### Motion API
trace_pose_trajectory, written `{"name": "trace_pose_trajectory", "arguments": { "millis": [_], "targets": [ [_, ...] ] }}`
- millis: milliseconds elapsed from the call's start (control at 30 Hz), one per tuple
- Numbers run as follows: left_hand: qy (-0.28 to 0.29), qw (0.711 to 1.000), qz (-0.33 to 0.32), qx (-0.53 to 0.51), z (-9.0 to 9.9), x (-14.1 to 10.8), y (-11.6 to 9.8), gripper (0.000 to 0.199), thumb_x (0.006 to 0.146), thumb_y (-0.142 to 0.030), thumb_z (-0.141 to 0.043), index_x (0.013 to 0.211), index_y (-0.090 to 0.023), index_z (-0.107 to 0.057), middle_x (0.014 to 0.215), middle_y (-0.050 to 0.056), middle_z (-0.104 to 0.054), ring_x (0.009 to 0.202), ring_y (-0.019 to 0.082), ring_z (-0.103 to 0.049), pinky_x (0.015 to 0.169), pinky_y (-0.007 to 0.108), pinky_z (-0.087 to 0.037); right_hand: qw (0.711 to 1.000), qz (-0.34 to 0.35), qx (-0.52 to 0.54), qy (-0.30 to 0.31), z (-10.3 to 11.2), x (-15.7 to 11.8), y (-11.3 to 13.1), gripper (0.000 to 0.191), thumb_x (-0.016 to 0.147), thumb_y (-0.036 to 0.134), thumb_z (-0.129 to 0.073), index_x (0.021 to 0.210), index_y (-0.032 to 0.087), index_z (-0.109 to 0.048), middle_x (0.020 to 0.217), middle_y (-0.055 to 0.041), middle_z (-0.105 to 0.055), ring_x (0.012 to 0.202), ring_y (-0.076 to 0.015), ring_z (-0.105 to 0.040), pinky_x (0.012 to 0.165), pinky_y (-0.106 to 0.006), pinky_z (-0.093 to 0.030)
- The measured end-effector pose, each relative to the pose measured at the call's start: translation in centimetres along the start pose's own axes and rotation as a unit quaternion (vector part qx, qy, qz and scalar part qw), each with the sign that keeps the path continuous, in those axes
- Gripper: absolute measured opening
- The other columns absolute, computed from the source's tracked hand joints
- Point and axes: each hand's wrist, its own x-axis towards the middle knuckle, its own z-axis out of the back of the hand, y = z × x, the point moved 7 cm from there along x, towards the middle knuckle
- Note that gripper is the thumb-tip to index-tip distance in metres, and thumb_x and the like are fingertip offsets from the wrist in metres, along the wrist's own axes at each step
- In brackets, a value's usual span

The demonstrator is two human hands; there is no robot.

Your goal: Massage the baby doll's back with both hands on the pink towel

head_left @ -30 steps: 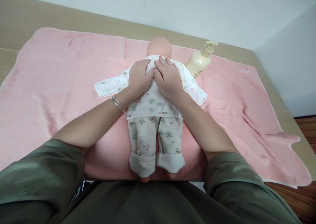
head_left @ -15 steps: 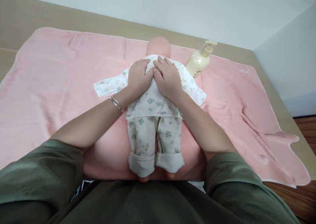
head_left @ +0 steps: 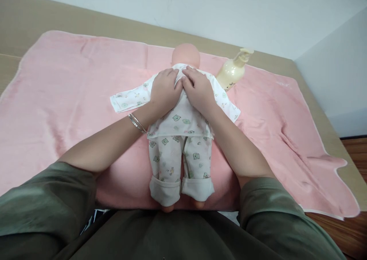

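Observation:
A baby doll [head_left: 180,124] lies face down, its bald head [head_left: 186,54] toward the wall and its feet toward me. It wears a white printed top and matching trousers [head_left: 169,156] with turned-up cuffs. My left hand [head_left: 166,90] rests on the left of the doll's upper back, fingers extended over the cloth. Against the right side of the upper back lies my right hand [head_left: 199,88], its fingers also laid out on the top. The two thumbs come close together near the middle. Neither hand grips anything.
A pink blanket [head_left: 71,99] lies under the doll on a wooden table [head_left: 114,30]. Beyond the doll's right shoulder stands a cream-coloured pump bottle [head_left: 232,72]. A pale wall [head_left: 229,15] borders the table's far side.
Both hands have shifted very slightly to the right in the picture, still on the doll's upper back. The doll and bottle appear in nearly the same places.

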Motion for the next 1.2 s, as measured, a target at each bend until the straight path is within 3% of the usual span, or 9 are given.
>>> {"name": "trace_pose_trajectory", "arguments": {
  "millis": [200,367,433,533,633,833,967,1067,1200],
  "targets": [
    [-0.015,0.999,-0.020,0.022,-0.1,-1.5,-2.7,0.051,0.105,-0.032,-0.031,0.144,-0.016,-0.059,0.154,0.015,-0.060,0.149,0.032,-0.051,0.133,0.052,-0.033,0.998,-0.002,-0.050,-0.026,0.3,0.4,-0.9,0.040,0.110,0.033,-0.030,0.129,0.020,-0.062,0.149,-0.0138,-0.063,0.148,-0.0300,-0.052,0.127,-0.054,-0.041],
    [0.009,1.000,0.005,0.003,0.1,-0.7,-1.5,0.051,0.103,-0.033,-0.037,0.147,-0.021,-0.058,0.156,0.011,-0.059,0.152,0.029,-0.049,0.135,0.047,-0.031,0.994,0.004,-0.109,0.006,0.3,-1.7,1.1,0.051,0.107,0.025,-0.027,0.148,0.007,-0.051,0.160,-0.0235,-0.050,0.153,-0.0408,-0.045,0.127,-0.066,-0.037],
    [0.011,0.999,0.035,-0.006,0.4,0.1,-0.2,0.047,0.101,-0.032,-0.040,0.140,-0.019,-0.063,0.147,0.013,-0.066,0.145,0.031,-0.055,0.131,0.048,-0.037,0.992,0.017,-0.123,0.017,0.2,-2.8,2.3,0.055,0.107,0.027,-0.030,0.155,0.004,-0.044,0.165,-0.0247,-0.043,0.157,-0.0437,-0.038,0.129,-0.068,-0.033],
    [0.013,0.998,0.062,-0.028,0.6,1.1,1.2,0.034,0.100,-0.030,-0.041,0.111,-0.019,-0.072,0.118,0.014,-0.076,0.125,0.034,-0.068,0.118,0.051,-0.049,0.990,0.034,-0.134,0.034,-0.2,-3.8,3.6,0.058,0.106,0.029,-0.035,0.159,0.007,-0.042,0.171,-0.0198,-0.036,0.162,-0.0466,-0.027,0.133,-0.070,-0.026],
    [-0.001,0.998,0.051,-0.043,0.4,1.3,1.4,0.032,0.103,-0.033,-0.041,0.098,-0.022,-0.070,0.105,0.013,-0.075,0.116,0.033,-0.070,0.116,0.051,-0.050,0.991,0.012,-0.119,0.062,-0.6,-3.0,2.9,0.060,0.103,0.025,-0.038,0.162,0.013,-0.041,0.176,-0.0111,-0.030,0.164,-0.0469,-0.021,0.133,-0.073,-0.023],
    [-0.017,0.999,0.048,-0.006,-0.9,-0.3,0.2,0.046,0.104,-0.042,-0.038,0.138,-0.019,-0.060,0.147,0.019,-0.063,0.149,0.036,-0.049,0.133,0.056,-0.030,0.998,0.012,-0.066,0.020,-0.3,0.5,-0.8,0.053,0.105,0.029,-0.034,0.154,0.020,-0.051,0.170,-0.0093,-0.042,0.160,-0.0347,-0.036,0.133,-0.064,-0.029],
    [-0.004,0.999,0.023,-0.023,-1.2,-0.7,-0.3,0.052,0.103,-0.039,-0.039,0.148,-0.019,-0.053,0.164,0.015,-0.050,0.159,0.035,-0.037,0.137,0.058,-0.022,0.996,0.033,-0.078,0.018,0.1,0.6,-1.0,0.051,0.109,0.035,-0.032,0.152,0.016,-0.051,0.166,-0.0144,-0.047,0.157,-0.0325,-0.042,0.131,-0.058,-0.036],
    [0.005,0.999,0.029,-0.037,-1.0,0.0,0.6,0.047,0.101,-0.038,-0.043,0.143,-0.024,-0.059,0.160,0.011,-0.056,0.157,0.033,-0.041,0.136,0.057,-0.026,0.992,0.008,-0.121,0.035,0.3,-0.9,0.5,0.056,0.109,0.031,-0.029,0.157,0.007,-0.044,0.167,-0.0207,-0.044,0.159,-0.0364,-0.040,0.133,-0.058,-0.033],
    [0.008,0.999,0.039,-0.024,-0.4,1.3,2.2,0.036,0.101,-0.032,-0.040,0.121,-0.024,-0.069,0.130,0.012,-0.074,0.135,0.032,-0.062,0.126,0.053,-0.043,0.985,0.013,-0.164,0.049,-0.1,-3.0,3.5,0.060,0.106,0.027,-0.034,0.159,0.002,-0.042,0.172,-0.0204,-0.035,0.162,-0.0431,-0.030,0.137,-0.063,-0.025]
  ]
}}
